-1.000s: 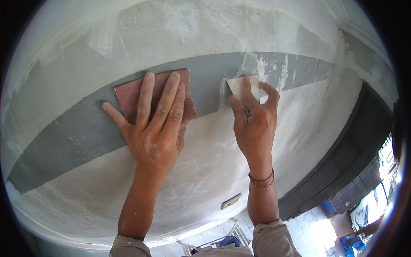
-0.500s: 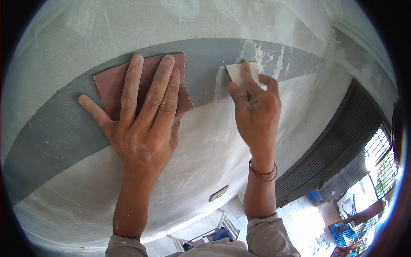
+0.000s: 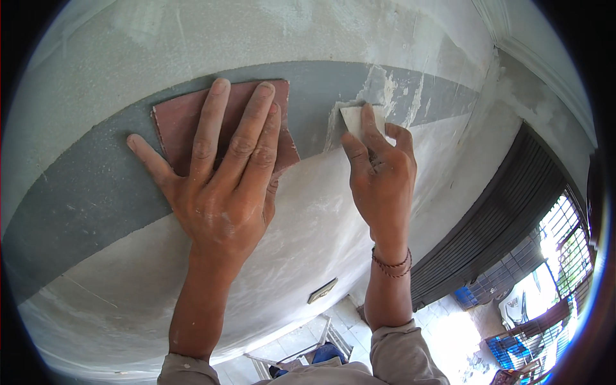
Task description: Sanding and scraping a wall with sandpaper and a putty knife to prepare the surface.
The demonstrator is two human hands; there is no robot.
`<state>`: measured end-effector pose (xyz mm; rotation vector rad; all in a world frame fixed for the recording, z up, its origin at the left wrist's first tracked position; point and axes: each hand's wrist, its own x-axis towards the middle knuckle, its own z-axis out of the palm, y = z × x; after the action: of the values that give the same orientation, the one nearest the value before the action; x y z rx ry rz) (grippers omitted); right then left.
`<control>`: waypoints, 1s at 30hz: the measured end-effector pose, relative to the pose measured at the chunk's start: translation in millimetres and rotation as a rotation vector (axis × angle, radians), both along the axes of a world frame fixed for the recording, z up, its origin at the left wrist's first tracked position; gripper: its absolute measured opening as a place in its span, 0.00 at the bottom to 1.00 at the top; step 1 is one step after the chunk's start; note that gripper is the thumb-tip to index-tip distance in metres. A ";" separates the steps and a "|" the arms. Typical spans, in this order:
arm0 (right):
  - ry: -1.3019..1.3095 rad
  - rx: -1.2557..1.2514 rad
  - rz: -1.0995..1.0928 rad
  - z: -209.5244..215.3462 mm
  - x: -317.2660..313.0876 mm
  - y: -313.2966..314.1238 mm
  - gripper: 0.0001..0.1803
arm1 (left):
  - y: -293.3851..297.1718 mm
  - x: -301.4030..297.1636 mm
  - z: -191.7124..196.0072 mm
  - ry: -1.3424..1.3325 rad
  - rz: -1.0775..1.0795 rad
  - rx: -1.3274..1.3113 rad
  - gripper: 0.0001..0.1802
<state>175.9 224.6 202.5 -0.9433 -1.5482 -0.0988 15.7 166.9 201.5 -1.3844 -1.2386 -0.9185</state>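
Note:
My left hand (image 3: 221, 199) lies flat with its fingers spread over a reddish-brown sheet of sandpaper (image 3: 183, 119), pressing it to the wall. The thumb is mostly hidden under the palm. To the right, my right hand (image 3: 385, 176) pinches a small pale flat scraper (image 3: 354, 119), index finger stretched along its face. The scraper's upper edge touches the dark grey band (image 3: 308, 90) painted across the wall. Rough whitish filler (image 3: 389, 90) and thin smears mark the band around the scraper.
The light plastered wall (image 3: 256, 38) continues above and below the band. A wall socket plate (image 3: 322, 290) sits low down. On the right are a dark ribbed shutter (image 3: 487, 218) and a barred opening (image 3: 568, 237). A metal frame (image 3: 330, 337) stands on the tiled floor below.
The view has shifted slightly. The scraper and my right hand sit a little lower against the filler marks. My left hand stays on the sandpaper.

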 end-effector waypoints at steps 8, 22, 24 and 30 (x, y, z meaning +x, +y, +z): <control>-0.026 0.073 -0.065 -0.4 -2.1 3.4 0.21 | 2.5 2.1 0.7 -0.024 -0.058 0.019 0.20; -0.066 0.136 -0.075 -4.0 -7.4 2.5 0.22 | -2.6 1.5 2.7 -0.022 -0.016 -0.017 0.18; -0.015 0.094 -0.034 -2.8 -7.9 -0.1 0.22 | -1.9 1.7 0.3 -0.033 -0.030 -0.017 0.18; -0.028 0.058 -0.024 -1.9 -6.9 -2.1 0.21 | -2.3 2.1 -0.4 -0.046 -0.049 -0.014 0.18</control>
<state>169.0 222.5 200.6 -0.9180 -1.5524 -0.1738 17.8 164.6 201.1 -1.4171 -1.2523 -0.9816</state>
